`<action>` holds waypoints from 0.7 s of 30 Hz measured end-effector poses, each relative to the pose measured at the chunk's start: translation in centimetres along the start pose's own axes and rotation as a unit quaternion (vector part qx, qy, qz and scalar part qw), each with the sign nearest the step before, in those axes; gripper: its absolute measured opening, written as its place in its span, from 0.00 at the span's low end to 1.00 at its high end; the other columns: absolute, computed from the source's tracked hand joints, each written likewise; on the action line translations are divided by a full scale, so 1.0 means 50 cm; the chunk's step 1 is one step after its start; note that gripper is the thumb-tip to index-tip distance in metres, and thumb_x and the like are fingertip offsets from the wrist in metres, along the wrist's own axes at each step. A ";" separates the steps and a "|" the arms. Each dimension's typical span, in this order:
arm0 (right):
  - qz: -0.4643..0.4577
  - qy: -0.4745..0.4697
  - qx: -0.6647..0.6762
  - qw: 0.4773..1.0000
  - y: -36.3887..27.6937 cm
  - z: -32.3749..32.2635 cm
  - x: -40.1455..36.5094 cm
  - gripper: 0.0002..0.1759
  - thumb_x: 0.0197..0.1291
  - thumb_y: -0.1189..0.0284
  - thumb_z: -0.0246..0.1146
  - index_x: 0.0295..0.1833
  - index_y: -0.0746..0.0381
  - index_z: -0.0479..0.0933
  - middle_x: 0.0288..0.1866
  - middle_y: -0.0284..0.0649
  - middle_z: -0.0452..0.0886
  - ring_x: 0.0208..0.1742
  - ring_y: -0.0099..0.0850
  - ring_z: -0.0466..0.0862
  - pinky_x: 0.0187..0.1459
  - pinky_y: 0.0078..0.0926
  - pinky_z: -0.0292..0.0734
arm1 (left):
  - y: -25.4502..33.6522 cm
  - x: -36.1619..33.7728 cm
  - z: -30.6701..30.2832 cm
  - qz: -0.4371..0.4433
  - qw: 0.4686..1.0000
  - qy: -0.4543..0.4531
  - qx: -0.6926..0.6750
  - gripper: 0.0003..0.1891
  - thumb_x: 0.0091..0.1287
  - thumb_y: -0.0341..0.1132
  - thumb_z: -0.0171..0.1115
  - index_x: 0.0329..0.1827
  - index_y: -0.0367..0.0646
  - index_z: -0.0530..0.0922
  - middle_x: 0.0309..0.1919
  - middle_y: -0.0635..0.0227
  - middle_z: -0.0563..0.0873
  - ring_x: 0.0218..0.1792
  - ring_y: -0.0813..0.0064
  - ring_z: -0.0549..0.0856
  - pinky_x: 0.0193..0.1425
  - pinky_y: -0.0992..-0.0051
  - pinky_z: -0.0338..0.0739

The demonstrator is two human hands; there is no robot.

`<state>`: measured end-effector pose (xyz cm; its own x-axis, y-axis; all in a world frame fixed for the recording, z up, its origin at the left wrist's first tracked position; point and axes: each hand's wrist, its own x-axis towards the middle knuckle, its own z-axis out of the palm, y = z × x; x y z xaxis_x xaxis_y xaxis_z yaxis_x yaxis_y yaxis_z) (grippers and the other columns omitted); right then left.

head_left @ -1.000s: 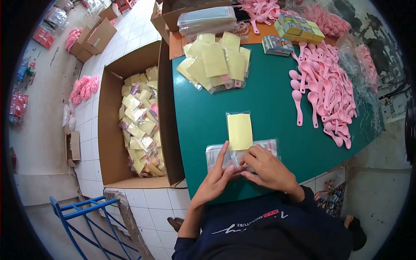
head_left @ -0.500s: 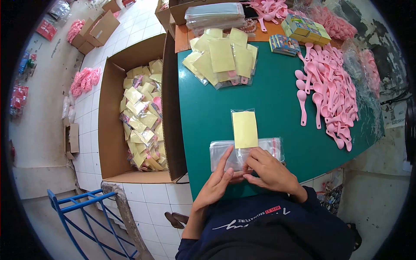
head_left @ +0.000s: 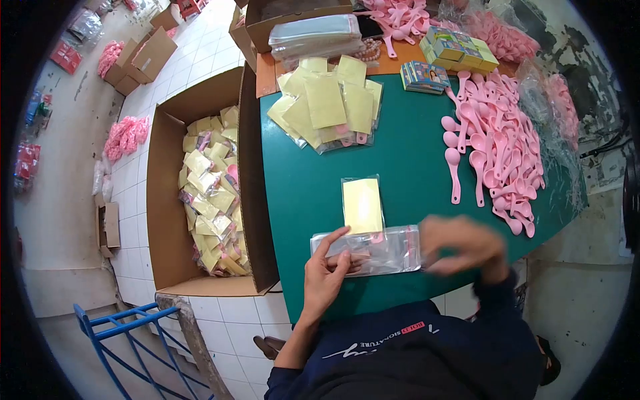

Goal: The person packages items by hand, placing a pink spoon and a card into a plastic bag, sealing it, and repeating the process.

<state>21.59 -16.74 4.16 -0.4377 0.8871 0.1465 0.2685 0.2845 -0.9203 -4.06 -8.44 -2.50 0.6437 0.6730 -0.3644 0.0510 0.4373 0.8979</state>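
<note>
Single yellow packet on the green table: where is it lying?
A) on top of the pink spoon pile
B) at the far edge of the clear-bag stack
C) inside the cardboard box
B: the yellow packet lies flat on the green table, right at the far edge of the clear-bag stack.

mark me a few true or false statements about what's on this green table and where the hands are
1. The left hand touches the clear bags. True.
2. The right hand rests on the pink spoons. False: it is blurred, near the right end of the bags and apart from the spoons.
3. The cardboard box stands empty. False: it holds many yellow packets.
4. One lone packet lies just beyond the clear bags on the green table. True.
</note>
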 end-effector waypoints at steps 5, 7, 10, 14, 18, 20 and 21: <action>0.275 0.355 -0.169 0.877 0.017 -0.250 -0.237 0.11 0.59 0.69 0.59 0.44 0.64 0.74 0.42 0.43 0.78 0.42 0.36 0.79 0.40 0.35 0.73 | -0.016 0.003 -0.015 0.008 0.997 -0.046 0.064 0.14 0.73 0.28 0.46 0.57 0.32 0.73 0.41 0.57 0.86 0.45 0.74 0.85 0.48 0.77 0.81; 0.405 0.356 -0.356 0.763 0.038 -0.294 -0.296 0.14 0.60 0.71 0.57 0.50 0.66 0.72 0.48 0.47 0.78 0.47 0.40 0.79 0.44 0.37 0.73 | -0.017 0.000 -0.009 0.000 0.999 -0.046 0.025 0.14 0.74 0.28 0.45 0.56 0.31 0.74 0.44 0.56 0.85 0.47 0.73 0.84 0.50 0.77 0.81; 0.232 0.382 -0.499 0.743 0.056 -0.233 -0.234 0.23 0.56 0.74 0.62 0.58 0.65 0.70 0.59 0.48 0.73 0.51 0.42 0.78 0.50 0.37 0.72 | -0.012 -0.009 0.003 0.002 0.999 -0.047 -0.009 0.13 0.74 0.28 0.46 0.55 0.30 0.74 0.48 0.55 0.83 0.50 0.73 0.83 0.54 0.77 0.78; 0.090 0.224 -0.197 0.950 0.008 0.082 0.000 0.37 0.39 0.73 0.76 0.58 0.59 0.69 0.54 0.49 0.69 0.48 0.32 0.75 0.40 0.28 0.77 | 0.011 -0.029 0.010 0.022 0.997 -0.062 -0.039 0.13 0.73 0.28 0.46 0.54 0.30 0.74 0.49 0.55 0.83 0.53 0.72 0.81 0.59 0.76 0.75; 0.106 0.334 -0.165 0.922 0.071 0.173 0.046 0.21 0.43 0.79 0.72 0.46 0.61 0.76 0.49 0.45 0.70 0.43 0.32 0.77 0.41 0.27 0.76 | 0.024 -0.042 -0.013 0.074 0.988 -0.117 0.068 0.14 0.73 0.27 0.45 0.58 0.32 0.71 0.50 0.53 0.82 0.53 0.73 0.81 0.58 0.76 0.75; 0.106 0.351 -0.124 0.922 0.086 0.175 0.034 0.16 0.45 0.81 0.70 0.42 0.62 0.78 0.46 0.43 0.71 0.43 0.31 0.77 0.42 0.26 0.76 | 0.041 -0.035 -0.022 0.029 0.989 -0.143 -0.028 0.17 0.73 0.27 0.45 0.63 0.36 0.66 0.46 0.53 0.84 0.46 0.71 0.84 0.50 0.77 0.78; 0.112 0.348 -0.109 0.924 0.077 0.165 0.034 0.15 0.45 0.82 0.70 0.41 0.62 0.78 0.45 0.43 0.71 0.44 0.30 0.77 0.42 0.26 0.76 | 0.046 -0.032 -0.034 -0.009 0.990 -0.133 -0.049 0.17 0.73 0.27 0.45 0.64 0.36 0.65 0.45 0.53 0.84 0.44 0.70 0.85 0.48 0.77 0.79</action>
<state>14.78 -17.12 -2.13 0.2882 0.9299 0.2285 0.4852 0.0639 -0.8721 -6.28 -7.50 -0.28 0.8225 0.4894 -0.2899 -0.0016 0.5117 0.8592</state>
